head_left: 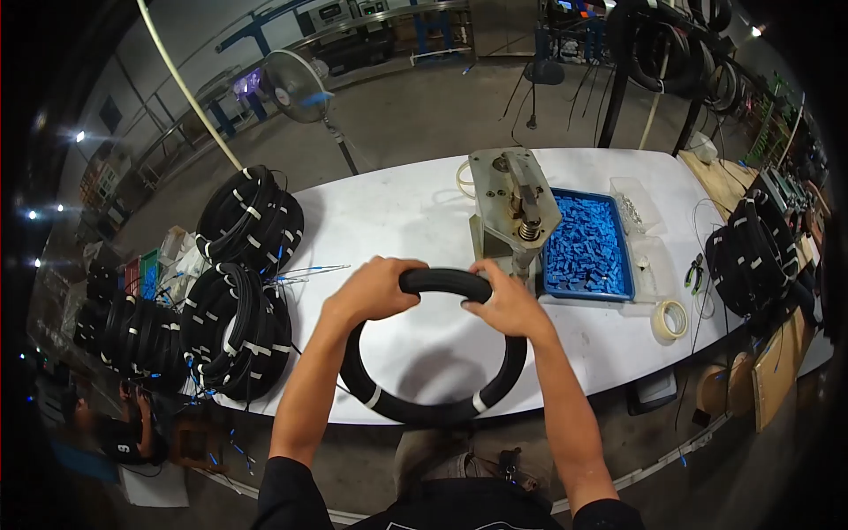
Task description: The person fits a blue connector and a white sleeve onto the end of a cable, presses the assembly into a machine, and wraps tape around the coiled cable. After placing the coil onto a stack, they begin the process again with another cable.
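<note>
A thick black cable coil (442, 412), bound with white tape bands, stands tilted at the front of the white table. My left hand (378, 287) is closed around its upper left side. On the upper right, my right hand (505, 300) grips the same coil, thumb and fingers wrapped round it. Just beyond my right hand stands a metal press (515, 208) with a lever and a spring. To its right lies a blue tray (549, 284) full of small blue connectors (583, 243).
Bundled black coils (237, 331) are stacked along the table's left end. A tape roll (669, 320), green-handled pliers (694, 272) and another coil bundle (753, 256) sit at the right. Behind the table stands a fan (296, 86). Another person (124, 433) is at lower left.
</note>
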Demonstrator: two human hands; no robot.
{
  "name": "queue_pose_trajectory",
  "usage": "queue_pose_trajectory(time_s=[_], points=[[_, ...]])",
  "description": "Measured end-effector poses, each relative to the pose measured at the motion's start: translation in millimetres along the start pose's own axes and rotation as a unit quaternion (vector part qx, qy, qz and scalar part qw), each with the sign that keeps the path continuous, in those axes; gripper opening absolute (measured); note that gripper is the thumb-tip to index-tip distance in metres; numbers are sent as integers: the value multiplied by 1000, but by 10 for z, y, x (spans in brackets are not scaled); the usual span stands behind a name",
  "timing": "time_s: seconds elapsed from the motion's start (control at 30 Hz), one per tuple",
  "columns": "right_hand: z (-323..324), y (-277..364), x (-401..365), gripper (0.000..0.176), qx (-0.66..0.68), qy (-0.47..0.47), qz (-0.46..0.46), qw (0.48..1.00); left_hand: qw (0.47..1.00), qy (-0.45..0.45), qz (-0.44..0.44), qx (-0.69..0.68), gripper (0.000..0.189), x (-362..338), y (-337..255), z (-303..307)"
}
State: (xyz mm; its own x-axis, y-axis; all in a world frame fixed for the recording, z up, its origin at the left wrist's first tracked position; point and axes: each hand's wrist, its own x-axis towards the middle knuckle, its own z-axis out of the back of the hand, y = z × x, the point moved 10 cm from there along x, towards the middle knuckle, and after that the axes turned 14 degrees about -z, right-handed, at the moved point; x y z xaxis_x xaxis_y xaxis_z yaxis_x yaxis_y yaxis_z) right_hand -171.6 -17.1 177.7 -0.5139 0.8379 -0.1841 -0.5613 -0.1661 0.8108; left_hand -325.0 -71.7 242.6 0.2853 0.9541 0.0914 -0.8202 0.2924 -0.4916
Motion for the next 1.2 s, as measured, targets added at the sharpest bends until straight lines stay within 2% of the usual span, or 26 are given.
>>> queue_pose_trajectory(time_s=[0.03, 0.07, 0.13, 0.17, 0.2, 0.27, 0.33, 0.4, 0.43, 0.47, 0.53, 0.57, 0.67, 0.8, 0.87, 1.03, 1.17, 1.2], points=[[-87, -110, 34, 51, 25, -15, 37, 999, 1000, 13, -1, 5, 45, 11, 163, -170], [-190, -267, 56, 49, 44, 17, -20, 999, 998, 43, 37, -11, 45, 16, 334, -348], [-346, -414, 103, 50, 34, 6, -4, 999, 994, 68, 44, -72, 44, 16, 585, -676], [-447, -583, 123, 47, 24, 43, -79, 996, 983, 94, 108, -114, 44, -36, 791, -865], [-560, -696, 177, 47, 22, 45, -83, 995, 982, 94, 109, -119, 44, -46, 902, -1000], [-656, -822, 286, 44, -17, -53, 4, 998, 986, 80, 112, -96, 41, -53, 1098, -1173], [-688, -794, 304, 41, -37, -61, 3, 997, 984, 97, 137, -65, 38, -62, 1134, -1252], [-732, -833, 328, 41, -171, -92, -30, 980, 990, 56, 124, 42, 35, -60, 1186, -1273], [-803, -909, 384, 41, -162, -64, -39, 984, 994, 16, 93, 58, 39, -88, 1174, -1310], [-836, -957, 422, 41, -161, -62, -42, 984, 994, 18, 94, 56, 39, -104, 1220, -1431], [-893, -1057, 469, 41, -203, -56, -66, 975, 982, 22, 119, 145, 47, -124, 1231, -1531], [-907, -1098, 477, 41, -202, -54, -70, 975, 982, -19, 95, 160, 54, -146, 1165, -1517], [-910, -1064, 442, 41, -186, -54, -55, 980, 991, -33, 78, 107, 48, -196, 1198, -1564], [-901, -1048, 458, 41, -190, -55, -48, 979, 991, -23, 122, 41, 45, -196, 1242, -1524], [-827, -991, 460, 40, -155, -82, -36, 984, 987, -108, 57, 104, 43, -150, 1142, -1360], [-773, -926, 458, 40, -162, -116, -58, 978, 984, -12, 152, 91, 43, -42, 1417, -1508], [-724, -928, 529, 41, -153, -123, -85, 977, 976, -51, 119, 176, 42, -63, 1388, -1509], [-708, -947, 544, 41, -152, -126, -83, 977, 966, -103, 91, 218, 44, -87, 1282, -1417]])
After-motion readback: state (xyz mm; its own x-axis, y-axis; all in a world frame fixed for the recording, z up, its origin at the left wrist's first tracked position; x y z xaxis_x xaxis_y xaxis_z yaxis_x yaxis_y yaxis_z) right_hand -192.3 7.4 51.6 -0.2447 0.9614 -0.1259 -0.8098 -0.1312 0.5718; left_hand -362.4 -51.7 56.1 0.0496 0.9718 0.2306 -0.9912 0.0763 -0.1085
